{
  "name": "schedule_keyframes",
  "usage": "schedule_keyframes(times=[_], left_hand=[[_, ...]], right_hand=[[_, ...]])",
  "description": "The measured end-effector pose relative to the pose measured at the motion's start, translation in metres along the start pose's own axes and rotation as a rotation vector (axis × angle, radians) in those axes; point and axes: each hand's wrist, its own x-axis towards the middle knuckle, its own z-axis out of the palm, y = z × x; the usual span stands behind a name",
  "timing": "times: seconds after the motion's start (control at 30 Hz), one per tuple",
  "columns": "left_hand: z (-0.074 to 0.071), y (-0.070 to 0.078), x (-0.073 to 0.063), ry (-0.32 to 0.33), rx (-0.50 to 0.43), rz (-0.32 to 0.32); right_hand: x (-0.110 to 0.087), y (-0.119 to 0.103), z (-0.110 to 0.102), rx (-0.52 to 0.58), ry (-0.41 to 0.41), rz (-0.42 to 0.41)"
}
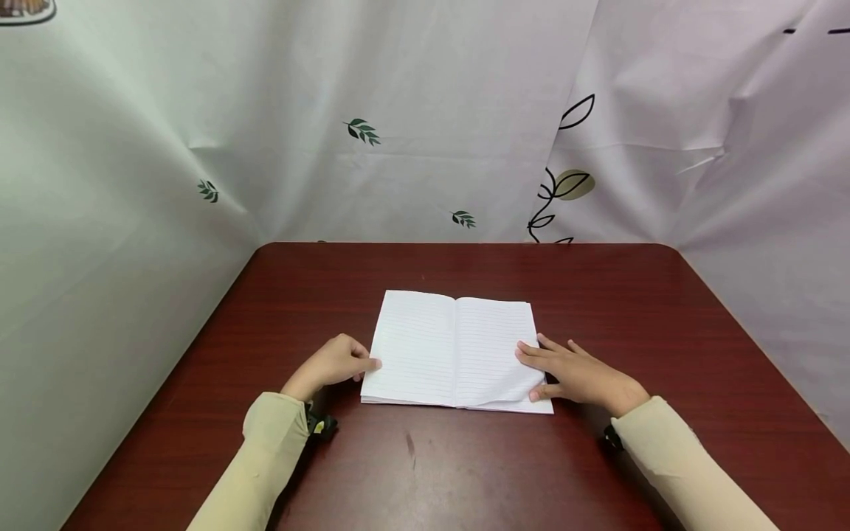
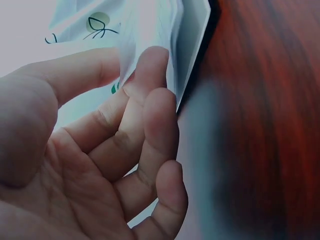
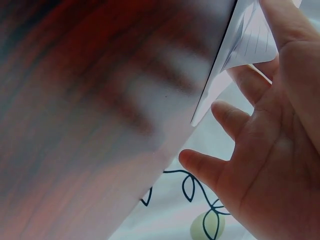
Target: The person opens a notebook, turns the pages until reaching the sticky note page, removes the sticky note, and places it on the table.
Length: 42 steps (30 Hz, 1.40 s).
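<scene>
An open notebook (image 1: 418, 346) with lined white pages lies on the table, its fold running away from me. My left hand (image 1: 336, 361) pinches the edge of its left side, thumb on top and the other fingers curled beneath. In the left wrist view, page edges (image 2: 150, 25) stand between the thumb and index finger of that hand (image 2: 85, 130). Over the right-hand page, my right hand (image 1: 578, 375) lies with its fingers spread. Beside its thumb, the page's near corner (image 3: 257, 47) is lifted and curled, as the right wrist view shows.
The dark red-brown wooden table (image 1: 451, 472) has rounded far corners. A white cloth (image 1: 425, 88) with leaf prints hangs behind and along both sides. Dark wrist-worn devices, such as the one on the left wrist (image 1: 322, 426), sit at the sleeve ends.
</scene>
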Motion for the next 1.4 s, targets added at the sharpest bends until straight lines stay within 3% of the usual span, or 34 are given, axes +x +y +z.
schedule_keyframes(times=[0.13, 0.3, 0.43, 0.53, 0.7, 0.8, 0.93, 1.07, 1.23, 1.4], left_hand=[[-0.002, 0.005, -0.002, 0.061, 0.103, -0.031], [-0.001, 0.030, -0.009, 0.264, 0.358, -0.014], [0.007, 0.060, -0.016, 0.397, 0.452, 0.126], [0.019, 0.081, -0.018, 0.436, 0.487, 0.258], [0.053, 0.107, -0.011, 0.424, 0.555, 0.502], [0.076, 0.118, -0.005, 0.391, 0.651, 0.581], [0.100, 0.129, 0.001, 0.324, 0.803, 0.585], [0.115, 0.136, 0.006, 0.266, 0.903, 0.569], [0.124, 0.140, 0.008, 0.221, 0.925, 0.585], [0.128, 0.142, 0.008, 0.233, 0.931, 0.601]], right_hand=[[0.000, -0.001, 0.000, 0.008, -0.002, 0.007], [0.000, 0.000, 0.000, 0.010, -0.006, 0.010], [0.000, 0.000, 0.000, 0.005, -0.005, 0.007], [0.001, 0.001, 0.000, 0.005, -0.004, 0.008], [0.000, 0.001, -0.001, -0.003, -0.001, 0.010], [0.000, 0.001, -0.001, -0.010, -0.004, 0.007], [0.001, 0.000, -0.001, -0.021, -0.004, 0.003], [0.002, -0.001, -0.001, -0.031, 0.001, 0.003], [0.001, -0.001, -0.001, -0.033, 0.007, 0.005], [0.001, -0.002, -0.002, -0.038, 0.006, 0.010]])
